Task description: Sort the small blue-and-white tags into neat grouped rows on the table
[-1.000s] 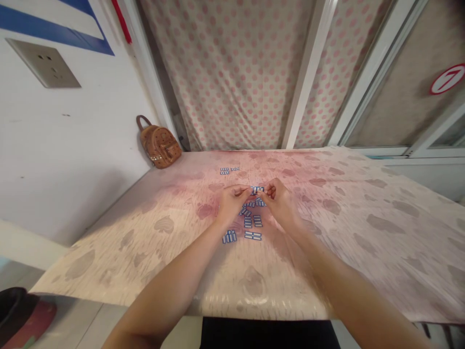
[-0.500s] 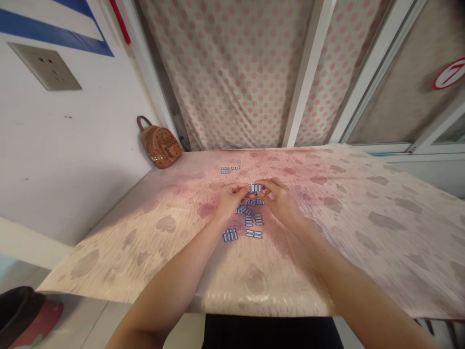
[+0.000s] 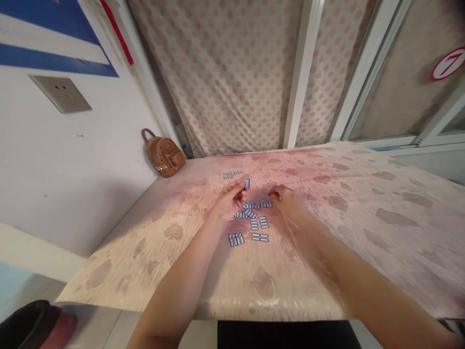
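Observation:
My left hand (image 3: 228,198) is closed, pinching a small blue-edged white piece (image 3: 247,183) that stands up past its fingertips above the table. My right hand (image 3: 286,198) is apart from it on the right, thumb and fingertips drawn together; whether anything is between them is too small to tell. Between and below both hands lies a loose cluster of similar blue-edged pieces (image 3: 250,213) in short rows. Nearer to me are a left group (image 3: 236,239) and a right group (image 3: 260,237). Beyond my left hand, more pieces (image 3: 227,175) lie in neat rows.
A patterned cloth covers the table (image 3: 312,271). A small brown backpack (image 3: 166,156) stands at the far left corner against the wall, below a socket (image 3: 63,93). A dotted curtain (image 3: 225,77) hangs behind the far edge. A dark-rimmed bin (image 3: 34,325) is at lower left.
My hands have parted: the right one has let go of the blue-edged piece and moved right, while the left keeps it, now turned. The view has shifted slightly.

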A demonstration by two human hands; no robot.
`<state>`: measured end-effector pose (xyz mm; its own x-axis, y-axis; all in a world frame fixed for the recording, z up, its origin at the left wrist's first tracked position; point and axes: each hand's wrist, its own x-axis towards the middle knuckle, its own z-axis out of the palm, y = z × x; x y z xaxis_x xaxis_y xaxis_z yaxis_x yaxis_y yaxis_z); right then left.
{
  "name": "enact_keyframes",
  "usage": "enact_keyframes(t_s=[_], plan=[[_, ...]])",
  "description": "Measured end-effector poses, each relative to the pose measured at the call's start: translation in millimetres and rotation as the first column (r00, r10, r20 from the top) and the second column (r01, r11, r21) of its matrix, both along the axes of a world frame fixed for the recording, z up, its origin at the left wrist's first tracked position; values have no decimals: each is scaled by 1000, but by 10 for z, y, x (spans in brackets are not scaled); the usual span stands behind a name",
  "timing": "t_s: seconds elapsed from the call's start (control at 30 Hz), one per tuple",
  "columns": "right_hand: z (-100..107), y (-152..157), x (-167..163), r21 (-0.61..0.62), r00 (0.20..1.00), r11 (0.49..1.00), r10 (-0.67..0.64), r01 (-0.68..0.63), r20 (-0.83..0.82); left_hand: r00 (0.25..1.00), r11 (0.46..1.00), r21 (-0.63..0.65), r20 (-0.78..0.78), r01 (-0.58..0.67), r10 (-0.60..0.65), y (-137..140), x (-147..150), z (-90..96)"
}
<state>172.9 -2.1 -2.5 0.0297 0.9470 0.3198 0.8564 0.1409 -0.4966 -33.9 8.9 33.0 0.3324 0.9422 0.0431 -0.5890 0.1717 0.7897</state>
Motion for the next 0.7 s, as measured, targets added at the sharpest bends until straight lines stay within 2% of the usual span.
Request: enact_keyframes(t_s=[0.17, 0.3, 0.4, 0.53, 0.7], plan=[[-90, 45, -7, -19, 996, 1000, 8, -7, 86, 974, 985, 18, 140, 174, -175, -123, -27, 72], [-130, 39, -21, -75, 976, 988, 144, -133, 161, 968, 980, -36, 167, 196, -187, -153, -25, 88], [-143, 35, -36, -115, 964, 983, 167, -146, 207, 974, 982, -55, 148, 182, -172, -152, -23, 101], [-153, 37, -45, -129, 959, 982, 161, -134, 232, 994, 994, -2, 7, 113, -113, -90, 11, 46], [-135, 23, -50, -162, 975, 980, 145, -118, 167, 964, 997, 45, -256, -59, 69, 46, 47, -145]])
